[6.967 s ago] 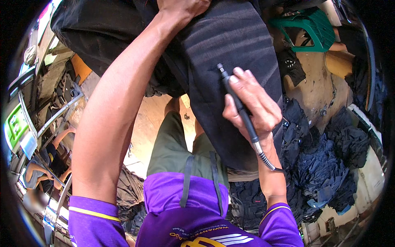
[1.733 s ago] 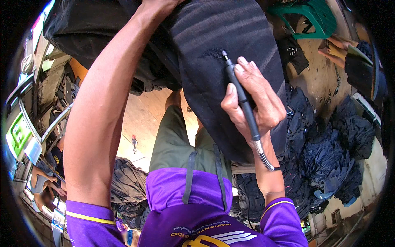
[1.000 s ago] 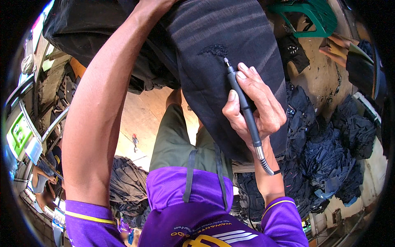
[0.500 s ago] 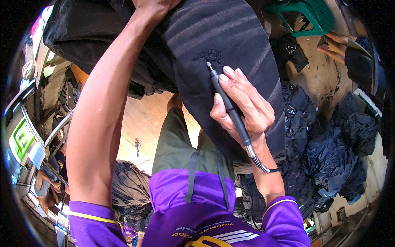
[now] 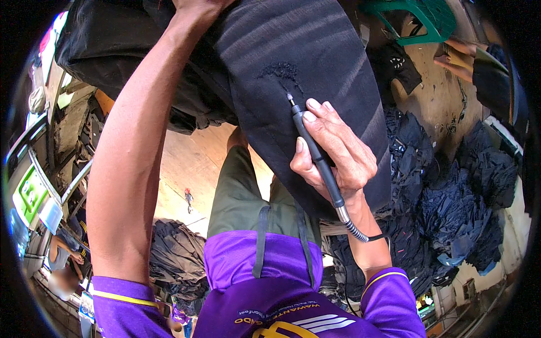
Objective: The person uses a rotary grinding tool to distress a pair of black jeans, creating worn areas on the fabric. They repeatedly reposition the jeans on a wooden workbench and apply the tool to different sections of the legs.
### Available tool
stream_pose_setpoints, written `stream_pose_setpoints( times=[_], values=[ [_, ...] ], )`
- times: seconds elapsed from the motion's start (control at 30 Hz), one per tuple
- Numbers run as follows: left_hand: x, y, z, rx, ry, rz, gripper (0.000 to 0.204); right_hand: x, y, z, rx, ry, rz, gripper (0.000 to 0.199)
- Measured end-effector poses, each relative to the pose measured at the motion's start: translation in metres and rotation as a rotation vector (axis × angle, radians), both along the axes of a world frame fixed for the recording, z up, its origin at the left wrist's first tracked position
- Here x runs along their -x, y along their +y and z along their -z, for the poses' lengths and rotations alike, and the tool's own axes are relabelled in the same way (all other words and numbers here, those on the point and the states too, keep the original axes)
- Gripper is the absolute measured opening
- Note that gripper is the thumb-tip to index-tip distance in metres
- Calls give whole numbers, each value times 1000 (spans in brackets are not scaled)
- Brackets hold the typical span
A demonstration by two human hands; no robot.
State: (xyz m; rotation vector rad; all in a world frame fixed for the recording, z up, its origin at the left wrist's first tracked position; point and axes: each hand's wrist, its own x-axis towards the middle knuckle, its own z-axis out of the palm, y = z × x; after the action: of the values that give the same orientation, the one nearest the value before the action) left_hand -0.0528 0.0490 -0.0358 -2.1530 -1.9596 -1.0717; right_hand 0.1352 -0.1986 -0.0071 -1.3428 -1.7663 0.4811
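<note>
We've got the right hand (image 5: 345,155) closed round a black pen-style rotary tool (image 5: 325,173), tip just below the frayed patch (image 5: 282,71) on the black garment (image 5: 304,34), contact unclear; left hand (image 5: 200,4) cut off at top edge, over the garment, grip we can't tell; dark fabric heap (image 5: 453,208) right, green plastic stool (image 5: 433,28) above it

Heaps of dark cloth (image 5: 453,208) lie on the tan floor (image 5: 194,160).
</note>
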Motion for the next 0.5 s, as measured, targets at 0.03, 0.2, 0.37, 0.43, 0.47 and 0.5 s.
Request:
stream_pose_setpoints(
  times=[0.03,0.2,0.37,0.43,0.47,0.5],
  values=[
    [0,0,0,-8,4,-1,83,0,-1,0,-4,6,3,34],
    [-1,0,1,-6,3,-1,80,-3,-7,0,7,27,14,33],
    [-2,1,-6,34,20,-13,75,-13,-20,5,52,43,12,31],
    [-2,4,-11,40,22,-7,74,-26,-31,3,55,124,101,31],
    [-2,6,-13,-7,22,22,68,-38,-37,1,21,179,174,31],
    [-1,8,-15,44,-34,29,66,-53,-44,-4,47,112,265,31]
  ],
)
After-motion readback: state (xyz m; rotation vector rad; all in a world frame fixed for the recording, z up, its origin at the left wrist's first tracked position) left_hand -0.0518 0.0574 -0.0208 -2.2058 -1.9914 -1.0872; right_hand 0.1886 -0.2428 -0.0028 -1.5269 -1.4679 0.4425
